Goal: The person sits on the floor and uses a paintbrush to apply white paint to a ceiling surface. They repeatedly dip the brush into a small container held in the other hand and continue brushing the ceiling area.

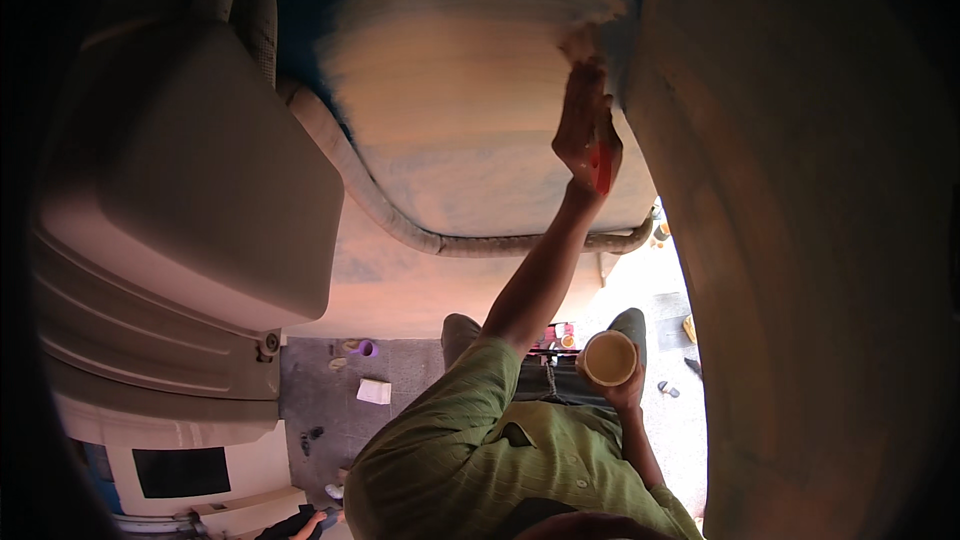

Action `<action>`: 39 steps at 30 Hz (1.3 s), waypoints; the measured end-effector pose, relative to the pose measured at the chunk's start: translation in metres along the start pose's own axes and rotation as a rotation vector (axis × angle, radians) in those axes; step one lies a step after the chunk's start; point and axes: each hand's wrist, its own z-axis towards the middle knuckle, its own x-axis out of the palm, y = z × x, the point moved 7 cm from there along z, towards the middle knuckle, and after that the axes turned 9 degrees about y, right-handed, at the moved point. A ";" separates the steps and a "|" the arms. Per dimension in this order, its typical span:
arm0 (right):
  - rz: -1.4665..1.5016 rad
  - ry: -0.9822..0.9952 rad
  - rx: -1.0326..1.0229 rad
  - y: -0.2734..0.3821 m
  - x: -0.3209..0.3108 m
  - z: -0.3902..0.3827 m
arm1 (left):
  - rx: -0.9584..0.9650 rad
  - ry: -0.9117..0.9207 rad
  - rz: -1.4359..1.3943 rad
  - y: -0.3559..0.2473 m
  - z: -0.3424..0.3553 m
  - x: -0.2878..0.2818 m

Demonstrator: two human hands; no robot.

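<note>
Raised toward the top of the view, my left hand (587,125) grips a red-handled paintbrush (604,162). Its blurred bristles touch a blue surface (290,0) partly covered in streaky cream paint (440,60), close to a dark panel edge on the right. Lower down, my right hand (627,390) holds a round container (609,359) of pale cream liquid, near my body. A pale pipe (440,242) curves below and left of the painted patch.
A bulky pale housing (190,180) fills the left; a curved wall (800,240) fills the right. Far below lie a paved floor (320,380), a purple container (367,349), a white block (374,391) and footwear. Another person's arm (308,527) shows at the bottom left.
</note>
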 end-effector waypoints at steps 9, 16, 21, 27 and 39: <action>0.042 -0.016 -0.014 -0.009 0.000 -0.001 | 0.297 -0.188 0.378 0.005 0.078 -0.141; 0.079 0.069 -0.035 -0.012 0.017 0.006 | 0.450 -0.290 0.525 0.033 0.132 -0.191; 0.047 0.037 -0.020 -0.008 0.013 0.006 | 0.298 -0.234 0.357 0.032 0.098 -0.115; 0.072 -0.015 0.033 -0.009 0.004 -0.001 | 0.001 0.054 -0.065 -0.003 0.036 -0.006; 0.049 -0.024 0.007 -0.026 0.003 -0.007 | 0.468 -0.212 0.570 0.008 0.127 -0.167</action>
